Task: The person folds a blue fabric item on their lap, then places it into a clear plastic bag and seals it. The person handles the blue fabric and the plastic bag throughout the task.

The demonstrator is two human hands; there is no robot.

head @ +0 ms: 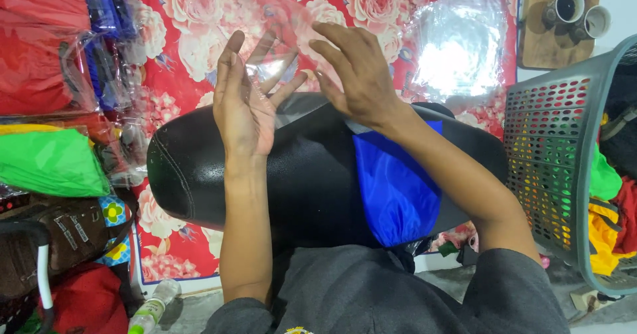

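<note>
A clear plastic bag (275, 55) is held open-fingered between the left hand (244, 102) and right hand (355, 75) above a black padded cushion (292, 175), where keeping the film taut and flat seems best.

This looks like a small home workshop for sewing or packing covers, set on the floor. A rose-patterned red mat (192, 15) is spread out, folded cloth items in clear plastic bags (40, 75) pile up at the left, and a grey laundry basket (557, 168) full of colourful fabric stands at the right.
</note>
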